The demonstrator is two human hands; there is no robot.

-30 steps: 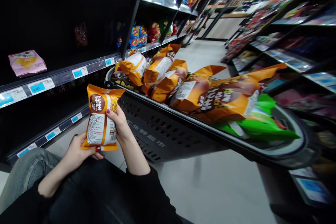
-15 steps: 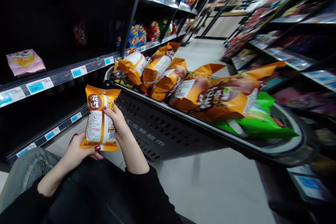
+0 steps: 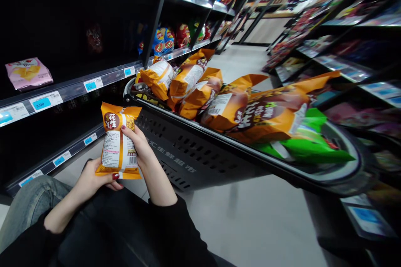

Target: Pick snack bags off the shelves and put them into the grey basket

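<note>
One orange packet [image 3: 113, 150] is being held up near the shopping basket [image 3: 171, 154]: the left hand [image 3: 90, 180] is pinching its bottom end, thumb in front, while the right hand [image 3: 140, 145] is clamping its right side. Judging by its film, it is probably weighing little and feeling soft and slippery; the sealed ends and edges are likely offering the gentlest hold.
</note>
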